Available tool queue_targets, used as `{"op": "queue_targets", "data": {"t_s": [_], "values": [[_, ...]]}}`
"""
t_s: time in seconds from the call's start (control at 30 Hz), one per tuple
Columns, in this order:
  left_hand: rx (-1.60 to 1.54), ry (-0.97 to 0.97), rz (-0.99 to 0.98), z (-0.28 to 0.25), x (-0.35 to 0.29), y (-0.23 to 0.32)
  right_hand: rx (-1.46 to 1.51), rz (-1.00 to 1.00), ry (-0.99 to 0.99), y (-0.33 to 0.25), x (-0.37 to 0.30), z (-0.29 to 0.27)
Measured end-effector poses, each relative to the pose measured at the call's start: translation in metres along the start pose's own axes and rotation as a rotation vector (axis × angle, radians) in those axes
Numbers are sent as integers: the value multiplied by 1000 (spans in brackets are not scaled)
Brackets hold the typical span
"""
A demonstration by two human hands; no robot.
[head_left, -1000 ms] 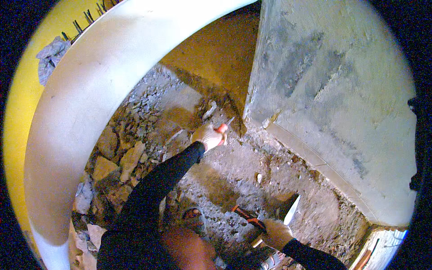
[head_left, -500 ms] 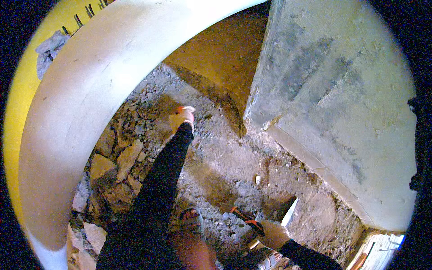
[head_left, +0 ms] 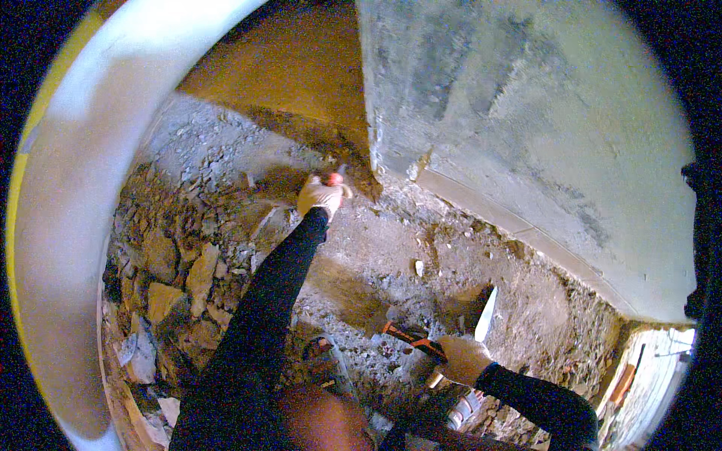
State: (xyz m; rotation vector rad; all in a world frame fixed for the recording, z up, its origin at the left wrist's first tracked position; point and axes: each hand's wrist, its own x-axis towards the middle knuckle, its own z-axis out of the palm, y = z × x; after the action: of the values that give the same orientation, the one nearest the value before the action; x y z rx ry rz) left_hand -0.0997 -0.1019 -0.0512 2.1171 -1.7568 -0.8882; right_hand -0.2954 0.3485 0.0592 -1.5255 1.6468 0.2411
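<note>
My left hand [head_left: 317,197], apparently in a pale glove, is closed round a red-handled tool [head_left: 336,180], slightly blurred. A short grey part beyond its red grip suggests a chisel. The hand is stretched out over the rubble, close to the foot of the wall corner. Nearer me on the right, my right hand [head_left: 462,361], also pale-gloved, grips a tool with a black-and-orange handle [head_left: 411,339]. It looks like a pick hammer held close to its head. A pale pointed blade [head_left: 487,316] sticks up beside the hand; my fingers hide where it joins.
Broken slabs and stones [head_left: 169,289] lie on the left beside a large pale curved surface [head_left: 71,248]. A grey plastered wall [head_left: 519,135] rises on the right, its lower edge rough. My sandalled feet [head_left: 466,408] stand on the loose earth.
My view has shifted, bringing the wall corner further left. My left hand with the red-handled tool has come nearer the wall's foot. The right hand keeps its grip with little movement.
</note>
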Motion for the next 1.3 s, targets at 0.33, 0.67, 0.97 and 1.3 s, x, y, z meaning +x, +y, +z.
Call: {"op": "queue_targets", "data": {"t_s": [0.33,0.67,0.97,1.3], "values": [[-553,34,-106,-35,-2,-93,2,-26,39,10,6,20],[-202,-777,421,-26,-211,-68,112,-2,-72,8,-15,-22],[578,-753,439,-2,-238,-67,173,255,222,55,-77,-24],[383,-913,354,15,-231,-90,397,259,628,56,-27,-55]]}}
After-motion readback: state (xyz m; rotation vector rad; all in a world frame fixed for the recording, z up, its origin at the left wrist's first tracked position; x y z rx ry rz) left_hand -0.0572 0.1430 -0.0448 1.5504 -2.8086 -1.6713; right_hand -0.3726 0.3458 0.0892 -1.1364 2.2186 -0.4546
